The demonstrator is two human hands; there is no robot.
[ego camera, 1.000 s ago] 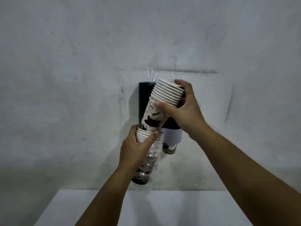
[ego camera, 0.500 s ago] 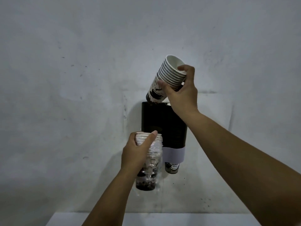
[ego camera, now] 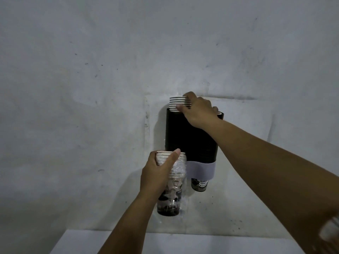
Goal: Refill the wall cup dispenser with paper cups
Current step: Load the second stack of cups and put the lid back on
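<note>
A black tube-shaped cup dispenser [ego camera: 185, 138] hangs on the wall, with a white band near its lower end and one printed cup [ego camera: 199, 184] poking out below. My right hand [ego camera: 198, 109] grips a stack of white paper cups [ego camera: 177, 103] sunk upright into the dispenser's top; only several rims show above it. My left hand [ego camera: 159, 173] holds a second stack of cups in a clear plastic sleeve [ego camera: 172, 187] just left of the dispenser's lower end.
The grey wall [ego camera: 91, 88] is right behind everything. A white tabletop [ego camera: 165, 242] lies below, near the bottom edge. A blurred pale object [ego camera: 330, 231] shows at the far right edge.
My right hand lifted its cup stack from in front of the dispenser to above it, turned it upright and lowered it into the top opening. My left hand kept hold of the sleeved stack.
</note>
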